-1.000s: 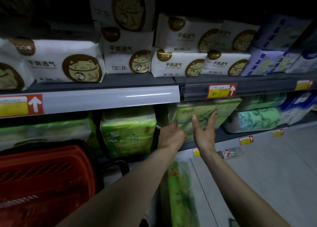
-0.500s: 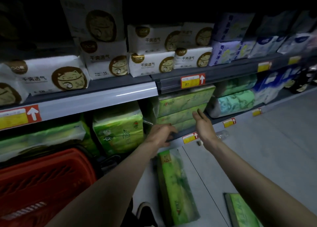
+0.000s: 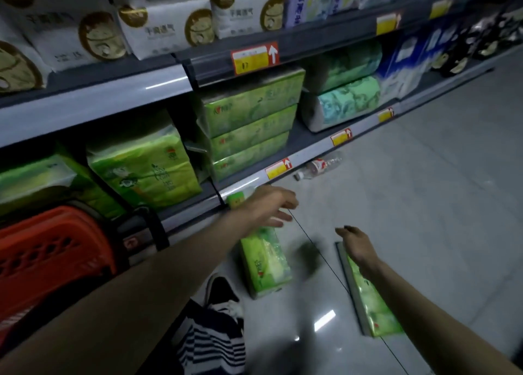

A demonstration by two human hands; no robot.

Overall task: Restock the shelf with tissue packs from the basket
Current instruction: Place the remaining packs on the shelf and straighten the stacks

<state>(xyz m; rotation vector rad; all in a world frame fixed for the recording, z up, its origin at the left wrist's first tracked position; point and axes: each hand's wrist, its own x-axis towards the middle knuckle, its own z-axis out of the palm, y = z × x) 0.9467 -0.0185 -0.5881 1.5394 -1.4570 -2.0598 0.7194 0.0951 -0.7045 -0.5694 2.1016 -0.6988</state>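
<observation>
Three stacked packs (image 3: 252, 122) sit shelved at 12 o'clock, while two floor packs (image 3: 266, 264) at 6 await shelving beneath the left grip (image 3: 271, 207) and right grip (image 3: 358, 245), both apparently slack and empty.

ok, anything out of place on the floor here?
Yes. A plastic bottle lies on its side on the floor by the bottom shelf edge. Two green tissue packs lie there too, unshelved: left pack, right pack.
</observation>
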